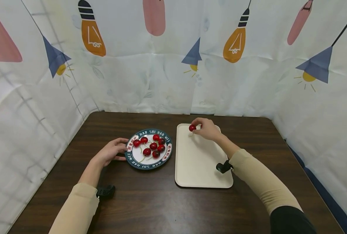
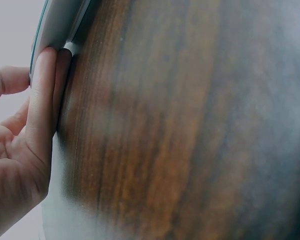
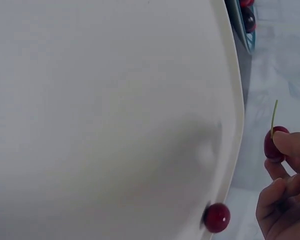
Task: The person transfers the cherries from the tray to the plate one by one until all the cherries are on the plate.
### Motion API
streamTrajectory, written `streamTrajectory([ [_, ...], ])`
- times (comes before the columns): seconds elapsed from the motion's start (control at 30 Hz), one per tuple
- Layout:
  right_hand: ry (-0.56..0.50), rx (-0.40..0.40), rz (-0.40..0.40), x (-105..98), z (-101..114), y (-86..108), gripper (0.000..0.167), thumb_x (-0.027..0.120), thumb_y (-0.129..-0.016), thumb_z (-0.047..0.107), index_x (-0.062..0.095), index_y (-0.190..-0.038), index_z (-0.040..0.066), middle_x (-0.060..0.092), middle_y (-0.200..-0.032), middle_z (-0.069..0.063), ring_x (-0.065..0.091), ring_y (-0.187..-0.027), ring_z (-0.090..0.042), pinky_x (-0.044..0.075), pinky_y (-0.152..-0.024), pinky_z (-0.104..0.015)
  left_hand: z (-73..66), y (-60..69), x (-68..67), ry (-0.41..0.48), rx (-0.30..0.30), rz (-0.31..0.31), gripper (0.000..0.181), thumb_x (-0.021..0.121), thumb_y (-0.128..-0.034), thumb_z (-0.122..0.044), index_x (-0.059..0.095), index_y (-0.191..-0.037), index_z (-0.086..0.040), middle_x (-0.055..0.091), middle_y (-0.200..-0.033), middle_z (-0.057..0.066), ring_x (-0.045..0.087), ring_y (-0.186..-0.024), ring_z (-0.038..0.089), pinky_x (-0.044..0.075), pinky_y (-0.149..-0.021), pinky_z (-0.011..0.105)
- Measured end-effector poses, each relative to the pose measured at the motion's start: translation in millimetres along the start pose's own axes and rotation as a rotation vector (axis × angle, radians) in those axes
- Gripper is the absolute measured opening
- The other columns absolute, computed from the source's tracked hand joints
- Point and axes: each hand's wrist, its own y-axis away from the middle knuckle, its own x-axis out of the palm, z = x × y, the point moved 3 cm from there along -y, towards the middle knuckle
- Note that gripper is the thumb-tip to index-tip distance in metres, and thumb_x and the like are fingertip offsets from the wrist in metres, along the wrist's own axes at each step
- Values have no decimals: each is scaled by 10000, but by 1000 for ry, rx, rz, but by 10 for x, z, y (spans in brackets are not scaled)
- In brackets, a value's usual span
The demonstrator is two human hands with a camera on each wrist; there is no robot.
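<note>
In the head view my right hand (image 1: pixel 206 129) pinches a dark red cherry (image 1: pixel 192 127) above the far left part of a cream tray (image 1: pixel 204 169). The right wrist view shows this cherry (image 3: pixel 275 145) between thumb and fingers, its green stem pointing up. Another cherry (image 3: pixel 217 217) lies on the tray near its edge, mostly hidden behind the hand in the head view. My left hand (image 1: pixel 110 152) holds the left rim of a round plate (image 1: pixel 144 166) with a dark teal lettered border. Fingers (image 2: pixel 42 95) reach to the plate's underside. Several cherries (image 1: pixel 153 146), some with stems, lie on the plate.
The plate and tray stand side by side on a dark brown wooden table (image 1: pixel 161 208), a narrow gap between them. A white curtain (image 1: pixel 167 81) printed with lamps hangs behind the table and along both sides. Each wrist wears a small black camera (image 1: pixel 105 191).
</note>
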Motion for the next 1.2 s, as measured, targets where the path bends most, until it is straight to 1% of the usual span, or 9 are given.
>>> streamTrajectory([
  [0.1,-13,-7,15,63,66,-32,301,756,-903,99,682,-1191,49,691,-1123,-96,597,-1074,-378,479,-807,-381,-3,2,5,-4,12,7,573,525,-1049,-145,303,-1556,5,507,-1362,262,590,-1097,299,616,-840,394],
  [0.2,-20,-18,24,128,126,-62,308,761,-899,98,680,-1192,47,692,-1122,-97,600,-1111,-385,490,-824,-399,-8,5,10,-1,13,6,573,529,-1048,-146,306,-1555,4,511,-1354,259,595,-1088,290,617,-834,393],
  [0.43,-7,-50,29,277,268,-127,316,775,-898,116,683,-1194,59,700,-1117,-87,610,-1103,-371,498,-825,-394,3,-7,2,-7,12,1,564,517,-1051,-139,307,-1556,-1,508,-1357,263,594,-1093,298,615,-839,392],
  [0.6,-5,-57,48,394,387,-165,305,777,-907,136,685,-1194,93,697,-1117,-61,615,-1074,-337,511,-832,-385,8,-15,1,-13,11,-2,567,517,-1048,-141,307,-1557,-3,506,-1361,262,591,-1099,304,614,-843,392],
  [0.73,10,-88,66,493,502,-199,298,773,-913,145,683,-1193,97,692,-1113,-52,619,-1040,-319,518,-800,-354,17,-26,-4,-15,12,-1,571,519,-1048,-146,306,-1558,-3,508,-1369,262,593,-1100,301,614,-846,390],
  [0.9,24,-131,92,613,645,-214,288,770,-918,143,683,-1188,94,682,-1082,-37,584,-887,-224,504,-706,-307,18,-16,-7,-13,19,1,570,522,-1050,-148,307,-1557,-1,512,-1366,259,601,-1083,287,614,-846,390],
  [1.0,18,-144,109,690,699,-227,283,772,-919,136,682,-1185,98,678,-1072,-21,583,-907,-182,521,-768,-300,14,-5,1,-14,23,2,572,524,-1050,-148,306,-1556,4,518,-1360,262,606,-1072,280,615,-841,390],
  [1.13,17,-151,122,770,764,-256,278,774,-922,128,682,-1183,105,676,-1074,-12,599,-1000,-176,534,-884,-326,7,9,6,-12,20,3,576,533,-1047,-151,310,-1555,2,521,-1366,269,605,-1079,282,615,-839,385],
  [1.2,20,-151,126,798,805,-267,278,772,-925,133,682,-1186,105,679,-1085,-17,603,-1015,-180,537,-902,-328,9,10,2,-14,21,6,576,530,-1047,-151,307,-1554,7,515,-1369,275,602,-1084,287,615,-839,386],
])
